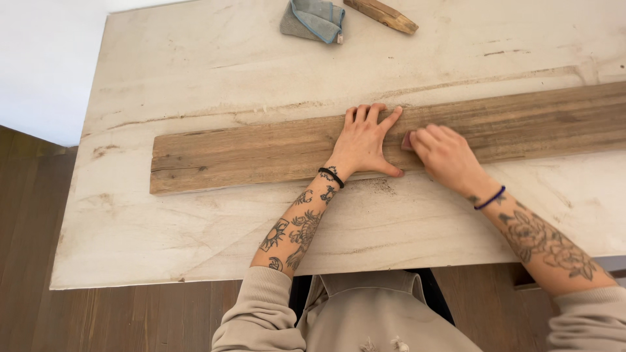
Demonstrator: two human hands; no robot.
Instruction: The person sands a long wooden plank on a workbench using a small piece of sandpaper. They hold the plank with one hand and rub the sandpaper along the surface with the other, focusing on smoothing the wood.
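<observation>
Plank (261, 151) lies across in front of me, long axis running left-right, tilted slightly up toward my right. Both hands sit on it near mid-length. My left hand (365, 140) is flat, fingers spread, pressing the board down on the table (195, 65). My right hand (443, 156) is just beside it, nearly touching, curled over a small pinkish pad (407, 139) (mostly hidden, looks like a sanding piece). Most of the bare board stretches off to the left of my left hand. Grey cloth (314, 19) and a wood offcut (383, 15) lie well beyond my fingertips.
</observation>
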